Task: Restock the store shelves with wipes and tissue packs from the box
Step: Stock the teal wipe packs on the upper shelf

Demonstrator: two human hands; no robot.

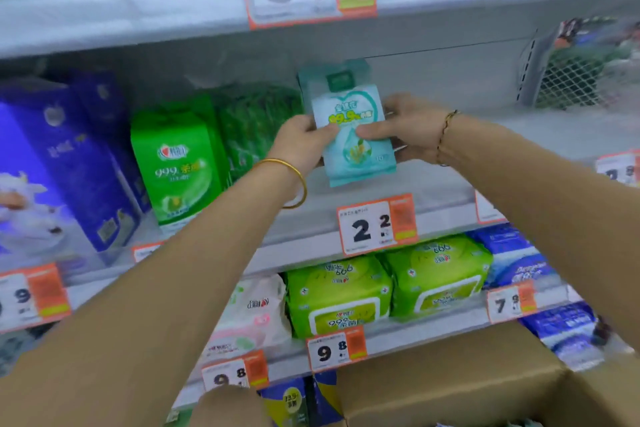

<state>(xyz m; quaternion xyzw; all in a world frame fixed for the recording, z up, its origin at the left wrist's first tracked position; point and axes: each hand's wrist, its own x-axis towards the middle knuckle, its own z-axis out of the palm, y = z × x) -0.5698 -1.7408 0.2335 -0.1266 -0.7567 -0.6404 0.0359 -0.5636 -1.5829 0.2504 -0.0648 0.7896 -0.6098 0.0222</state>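
Observation:
Both hands hold a small teal and white wipes pack (356, 146) upright over the middle shelf (443, 198). My left hand (300, 142) grips its left edge, thumb on the front. My right hand (408, 130) grips its right edge, thumb across the front. Behind it stands another teal pack (337, 78), partly hidden. The open cardboard box (450, 378) is at the bottom right; what is inside it is out of sight.
Green wipes bags (176, 163) and blue tissue boxes (69, 163) stand to the left on the same shelf. Green wipes packs (388, 284) and a pink pack (252, 315) lie on the shelf below. Price tags (375, 224) hang on shelf edges. A wire basket (568, 76) hangs right.

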